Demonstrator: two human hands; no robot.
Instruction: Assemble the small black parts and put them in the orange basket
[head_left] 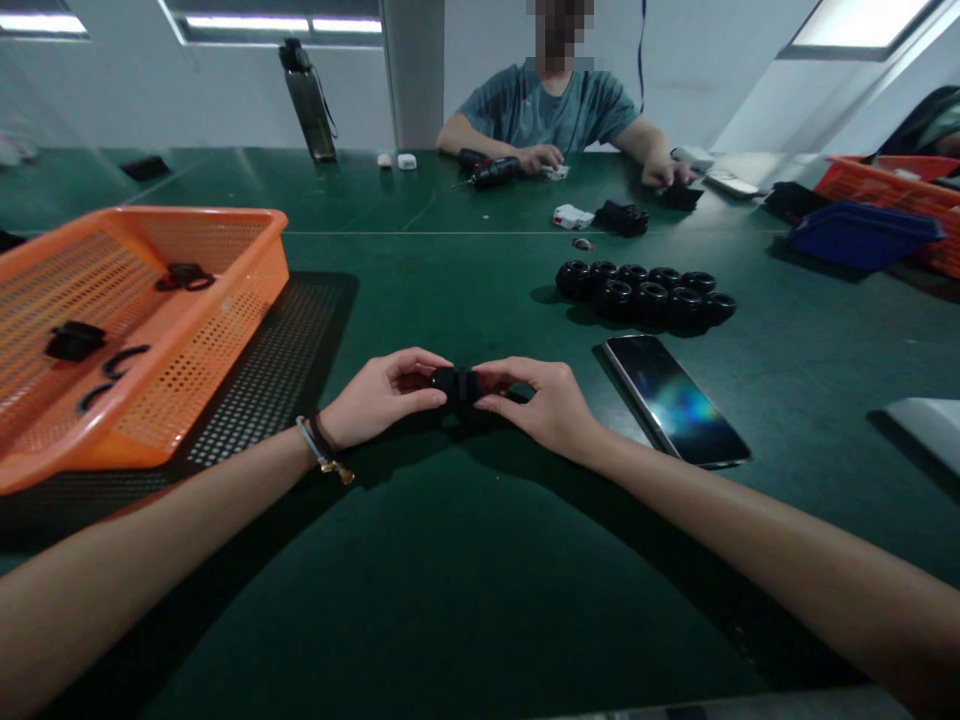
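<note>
Between my two hands, just above the green tabletop, is a small black cylindrical part point(460, 384) with a raised band round its middle. My left hand point(382, 395) pinches its left end between thumb and fingers. At the opposite end, the thumb and fingers of my right hand point(544, 400) are closed on it. The fingertips cover both ends, so I cannot tell whether it is one piece or two joined. Farther off to the right, several glossy black ring-shaped parts point(651, 302) stand together in rows.
An orange basket point(225, 385) with a few black parts stands on the left. A phone point(671, 395) lies right of my right hand. Across the table point(465, 560) a person point(551, 115) sits near a power drill point(495, 172). A blue bin point(862, 235) is far right; a bottle point(309, 105) stands behind.
</note>
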